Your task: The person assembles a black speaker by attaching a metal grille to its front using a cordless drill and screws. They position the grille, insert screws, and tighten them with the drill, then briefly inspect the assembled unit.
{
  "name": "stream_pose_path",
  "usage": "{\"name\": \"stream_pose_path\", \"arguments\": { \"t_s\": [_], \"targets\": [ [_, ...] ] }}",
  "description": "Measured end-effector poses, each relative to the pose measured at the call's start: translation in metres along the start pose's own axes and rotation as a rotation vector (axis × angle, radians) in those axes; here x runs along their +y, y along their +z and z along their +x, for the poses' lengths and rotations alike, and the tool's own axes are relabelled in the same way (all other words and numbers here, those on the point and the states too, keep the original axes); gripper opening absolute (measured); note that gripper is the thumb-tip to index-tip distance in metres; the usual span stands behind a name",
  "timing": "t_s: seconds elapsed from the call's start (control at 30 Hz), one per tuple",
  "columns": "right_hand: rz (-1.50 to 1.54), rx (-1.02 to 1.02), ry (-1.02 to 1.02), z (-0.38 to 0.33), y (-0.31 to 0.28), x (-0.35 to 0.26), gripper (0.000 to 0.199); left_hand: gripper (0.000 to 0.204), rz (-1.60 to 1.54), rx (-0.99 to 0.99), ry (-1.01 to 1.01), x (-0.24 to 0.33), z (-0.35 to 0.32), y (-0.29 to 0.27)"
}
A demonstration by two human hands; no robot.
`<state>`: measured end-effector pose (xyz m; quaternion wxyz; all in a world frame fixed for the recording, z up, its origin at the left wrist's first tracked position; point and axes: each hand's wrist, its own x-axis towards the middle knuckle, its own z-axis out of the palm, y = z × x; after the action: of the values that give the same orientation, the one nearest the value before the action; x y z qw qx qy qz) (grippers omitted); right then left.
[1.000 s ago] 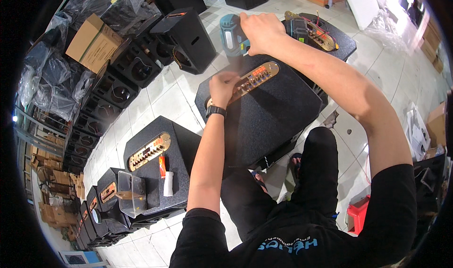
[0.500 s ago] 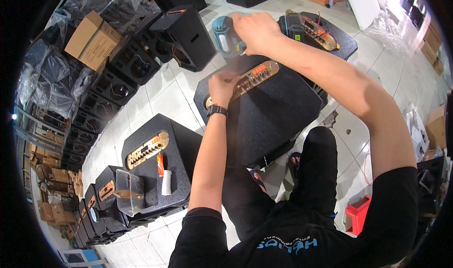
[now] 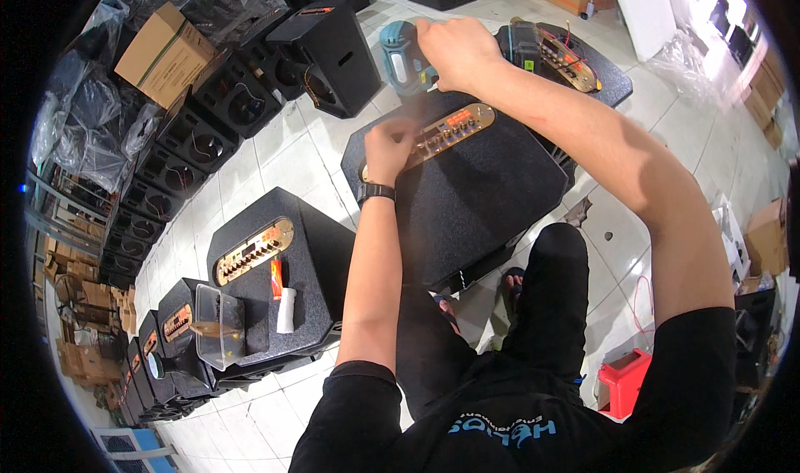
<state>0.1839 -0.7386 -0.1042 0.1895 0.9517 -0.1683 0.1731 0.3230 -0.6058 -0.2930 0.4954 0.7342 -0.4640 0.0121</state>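
Observation:
My right hand [image 3: 460, 50] grips a teal cordless drill [image 3: 402, 66] from above, its body upright over a black speaker cabinet [image 3: 492, 198]. Beyond the wrist sits a black block [image 3: 523, 46], probably the drill's battery. Set into the cabinet's upper face is a gold control panel [image 3: 454, 131] with rows of knobs and orange markings. My left hand [image 3: 388, 150], a dark watch on its wrist, rests at the panel's left part below the drill. Its fingers are curled together and slightly blurred; what they pinch is too small to make out. The drill's tip is blurred too.
Left of me, another speaker cabinet [image 3: 312, 298] carries an orange-red tube [image 3: 277, 280], a white roll [image 3: 286, 310] and a clear plastic tub [image 3: 220, 327]. More cabinets line the left. A red plastic stool [image 3: 625, 383] stands at lower right, and a cardboard box [image 3: 167, 55] lies upper left.
The view has shifted slightly. My left fingers look a little more curled at the panel, while the drill stays over nearly the same spot in my right hand.

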Motion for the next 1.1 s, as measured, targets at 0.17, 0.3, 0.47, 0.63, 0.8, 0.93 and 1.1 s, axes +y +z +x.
{"name": "stream_pose_path", "arguments": {
  "t_s": [0.17,0.3,0.47,0.63,0.8,0.93,1.1],
  "targets": [
    [-0.03,0.016,-0.004,-0.001,-0.001,-0.001,0.073,0.02,0.004,0.028,0.033,-0.007,-0.003,0.002],
    [-0.04,0.016,-0.012,0.0,0.0,-0.003,0.073,0.019,0.011,-0.031,0.041,-0.008,-0.003,0.003],
    [-0.086,0.149,-0.033,-0.001,0.005,-0.004,0.056,0.018,0.05,-0.031,0.058,-0.004,-0.002,0.004],
    [-0.067,0.069,0.006,0.002,0.001,-0.007,0.058,0.019,0.076,-0.018,0.045,-0.005,-0.004,0.003],
    [-0.087,0.059,-0.014,0.002,0.002,-0.005,0.069,0.019,0.091,-0.002,0.027,-0.009,-0.003,0.006],
    [-0.064,-0.068,0.022,0.001,-0.007,-0.006,0.057,0.02,0.274,0.12,0.09,-0.012,-0.007,0.004],
    [-0.086,-0.018,-0.005,0.0,-0.001,-0.001,0.054,0.018,0.398,0.132,-0.05,-0.006,-0.012,0.007]
  ]
}}
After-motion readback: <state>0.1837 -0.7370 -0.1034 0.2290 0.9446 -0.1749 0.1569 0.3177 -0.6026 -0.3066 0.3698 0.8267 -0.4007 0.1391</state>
